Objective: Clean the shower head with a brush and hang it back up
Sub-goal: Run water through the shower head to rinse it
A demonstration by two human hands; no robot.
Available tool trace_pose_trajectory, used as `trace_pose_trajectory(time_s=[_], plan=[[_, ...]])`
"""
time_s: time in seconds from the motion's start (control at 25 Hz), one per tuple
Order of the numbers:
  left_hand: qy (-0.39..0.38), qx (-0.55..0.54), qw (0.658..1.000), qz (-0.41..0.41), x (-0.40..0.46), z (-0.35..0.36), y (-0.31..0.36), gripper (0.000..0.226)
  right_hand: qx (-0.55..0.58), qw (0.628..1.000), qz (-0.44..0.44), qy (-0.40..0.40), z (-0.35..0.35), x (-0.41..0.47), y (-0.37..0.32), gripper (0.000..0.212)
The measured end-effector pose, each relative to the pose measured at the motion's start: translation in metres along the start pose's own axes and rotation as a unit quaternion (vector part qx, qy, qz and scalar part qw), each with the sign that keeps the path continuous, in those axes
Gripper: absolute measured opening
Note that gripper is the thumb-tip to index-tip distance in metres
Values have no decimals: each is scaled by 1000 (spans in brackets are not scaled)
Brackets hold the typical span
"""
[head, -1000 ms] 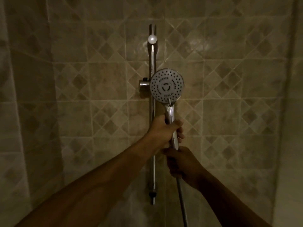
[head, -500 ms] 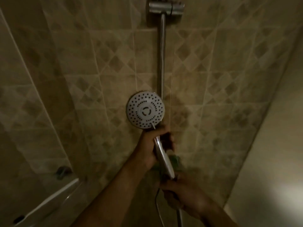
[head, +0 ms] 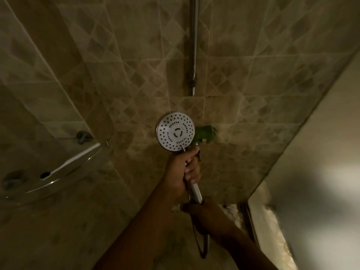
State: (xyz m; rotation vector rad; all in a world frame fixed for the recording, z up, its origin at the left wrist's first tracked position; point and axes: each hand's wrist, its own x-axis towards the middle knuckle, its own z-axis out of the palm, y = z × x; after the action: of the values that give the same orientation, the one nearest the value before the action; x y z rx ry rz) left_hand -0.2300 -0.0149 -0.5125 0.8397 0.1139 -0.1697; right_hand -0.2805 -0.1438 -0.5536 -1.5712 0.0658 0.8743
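Head camera, looking down into a dim tiled shower stall. A handheld shower head (head: 176, 134) sits near the middle of the scene, off its mount and held in front of the far wall. Its round white spray face, dotted with rings of small dark nozzles inside a thin chrome rim, points back toward the viewer. Its long axis runs from the face down and slightly right along a smooth chrome handle (head: 195, 190).

The left hand (head: 182, 172) grips the upper part of the handle just under the face, fingers curled round it. The right hand (head: 207, 215) is lower and nearer, wrapped round the bottom end of the handle where the hose (head: 203, 248) joins and loops down; its fingers are in shadow, so the exact grip is hard to make out.

Just right of the spray face, partly hidden behind it, is a blurred green object (head: 206, 133); what it is cannot be told.

Above, a straight chrome riser rail (head: 193, 45) runs vertically on the wall tiles (head: 136, 61), which are glossy beige with a diamond pattern. At the left, a curved glass corner shelf (head: 64, 172) with metal fixings juts from the wall. At the right, a pale flat panel (head: 321, 152) slants across the scene.
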Motion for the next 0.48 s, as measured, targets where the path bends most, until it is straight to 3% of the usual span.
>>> trace_pose_trajectory(time_s=[0.28,0.48], plan=[[161,20,986,28,-12,8,-37,46,-105,993,-4,55,-18,-2,25,23],[302,52,951,42,-12,11,-56,40,-186,976,-41,105,-24,6,44,12]])
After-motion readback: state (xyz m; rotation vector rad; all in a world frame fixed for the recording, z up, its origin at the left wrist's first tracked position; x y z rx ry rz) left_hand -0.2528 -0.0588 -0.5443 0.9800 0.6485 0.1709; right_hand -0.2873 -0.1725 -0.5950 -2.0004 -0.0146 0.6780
